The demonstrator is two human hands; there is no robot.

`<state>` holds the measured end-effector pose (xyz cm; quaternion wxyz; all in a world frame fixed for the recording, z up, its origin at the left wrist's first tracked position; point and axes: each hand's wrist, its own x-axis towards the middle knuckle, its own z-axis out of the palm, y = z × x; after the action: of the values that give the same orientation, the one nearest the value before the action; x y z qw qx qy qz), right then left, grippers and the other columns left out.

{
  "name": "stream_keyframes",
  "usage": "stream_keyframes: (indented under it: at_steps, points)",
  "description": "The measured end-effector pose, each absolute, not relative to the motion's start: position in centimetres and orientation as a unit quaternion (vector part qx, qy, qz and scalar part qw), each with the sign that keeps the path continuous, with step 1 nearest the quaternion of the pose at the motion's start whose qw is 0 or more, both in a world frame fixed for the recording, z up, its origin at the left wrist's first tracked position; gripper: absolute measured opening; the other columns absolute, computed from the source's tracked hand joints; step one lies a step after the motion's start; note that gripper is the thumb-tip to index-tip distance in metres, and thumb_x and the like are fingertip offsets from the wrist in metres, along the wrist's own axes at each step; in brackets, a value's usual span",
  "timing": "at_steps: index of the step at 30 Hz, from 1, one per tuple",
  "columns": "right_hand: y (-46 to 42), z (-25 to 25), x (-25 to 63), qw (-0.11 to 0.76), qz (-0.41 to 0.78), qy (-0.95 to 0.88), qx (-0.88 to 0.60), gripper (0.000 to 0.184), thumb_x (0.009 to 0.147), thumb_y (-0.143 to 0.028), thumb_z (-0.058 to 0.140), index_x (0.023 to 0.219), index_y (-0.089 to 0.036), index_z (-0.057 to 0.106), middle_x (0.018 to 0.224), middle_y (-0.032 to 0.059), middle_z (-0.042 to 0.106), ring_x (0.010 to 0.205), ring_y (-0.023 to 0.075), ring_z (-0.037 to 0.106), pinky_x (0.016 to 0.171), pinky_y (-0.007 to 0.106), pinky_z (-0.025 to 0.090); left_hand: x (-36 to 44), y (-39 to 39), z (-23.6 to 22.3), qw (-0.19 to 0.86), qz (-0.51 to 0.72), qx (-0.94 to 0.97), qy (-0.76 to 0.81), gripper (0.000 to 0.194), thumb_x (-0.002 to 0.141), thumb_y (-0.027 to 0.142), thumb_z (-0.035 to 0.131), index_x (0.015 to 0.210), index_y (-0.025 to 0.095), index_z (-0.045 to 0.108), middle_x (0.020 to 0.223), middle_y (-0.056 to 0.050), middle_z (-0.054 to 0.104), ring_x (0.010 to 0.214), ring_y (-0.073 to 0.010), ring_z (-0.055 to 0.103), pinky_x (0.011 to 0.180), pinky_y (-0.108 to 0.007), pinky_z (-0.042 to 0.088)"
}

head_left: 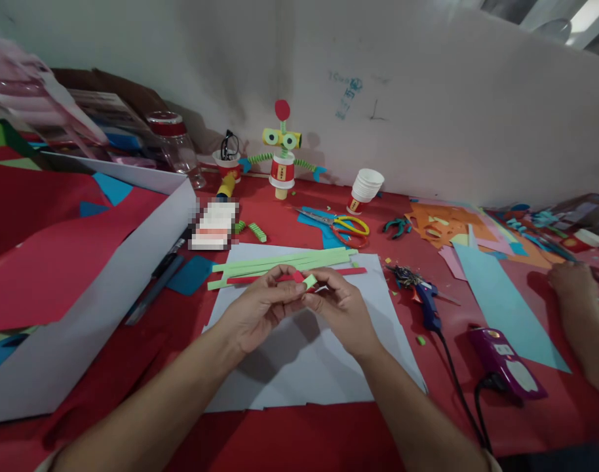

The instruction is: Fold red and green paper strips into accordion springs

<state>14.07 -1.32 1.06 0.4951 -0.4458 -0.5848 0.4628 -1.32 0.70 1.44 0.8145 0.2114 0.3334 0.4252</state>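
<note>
Over the white paper (299, 380), smooth & rectang., L hand (260, 311) & R hand (346, 311) are together. Across paper's far part: lt-green strips (250, 265), flat, matte, w/ a narrow red strip (356, 271), can't tell if joined to the folded piece (310, 282). That piece, red/green, squarish, is pinched btwn both hands' fingertips above paper's far half, neither hand clearly nearer; long axis approx. crosswise.

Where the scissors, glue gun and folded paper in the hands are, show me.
Scissors (333, 221), head view: near the pivot.
Glue gun (429, 307), head view: blue body.
Folded paper (310, 282), head view: light green part.
</note>
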Motion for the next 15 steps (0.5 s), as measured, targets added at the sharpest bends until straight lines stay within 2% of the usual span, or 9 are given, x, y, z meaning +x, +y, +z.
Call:
stream_keyframes:
  at_steps: [2, 5, 15]
  points:
    - [-1.46, 1.09, 13.93, 0.505, 0.384, -0.613, -0.470, 0.028, 0.072, -0.021, 0.071, 0.098, -0.026, 0.066, 0.095, 0.0027, 0.062, 0.082, 0.0163, 0.058, 0.068, 0.028, 0.047, -0.94, 0.49, 1.18, 0.810, 0.433, 0.174, 0.356, 0.026, 0.066, 0.006, 0.073, 0.083, 0.019, 0.059, 0.069, 0.002, 0.066, 0.064, -0.0089, 0.064, 0.066, -0.019, 0.053]
    - [-1.58, 1.14, 13.80, 0.510, 0.287, -0.651, -0.484, 0.012, 0.073, -0.017, 0.069, 0.083, -0.024, 0.067, 0.085, 0.0025, 0.062, 0.076, 0.0158, 0.057, 0.066, 0.028, 0.047, -0.66, 0.37, 0.88, 0.812, 0.422, 0.134, 0.379, 0.024, 0.065, 0.006, 0.073, 0.081, 0.018, 0.059, 0.070, 0.002, 0.066, 0.062, -0.0080, 0.062, 0.064, -0.018, 0.052]
    - [-1.78, 0.71, 13.48, 0.509, 0.244, -0.676, -0.474, 0.012, 0.078, -0.011, 0.059, 0.079, -0.022, 0.063, 0.081, 0.0019, 0.061, 0.075, 0.0160, 0.057, 0.066, 0.028, 0.048, -1.38, 0.57, 1.28, 0.776, 0.417, 0.290, 0.375, 0.028, 0.069, 0.011, 0.072, 0.091, 0.019, 0.057, 0.069, 0.001, 0.065, 0.064, -0.0090, 0.062, 0.067, -0.020, 0.049]
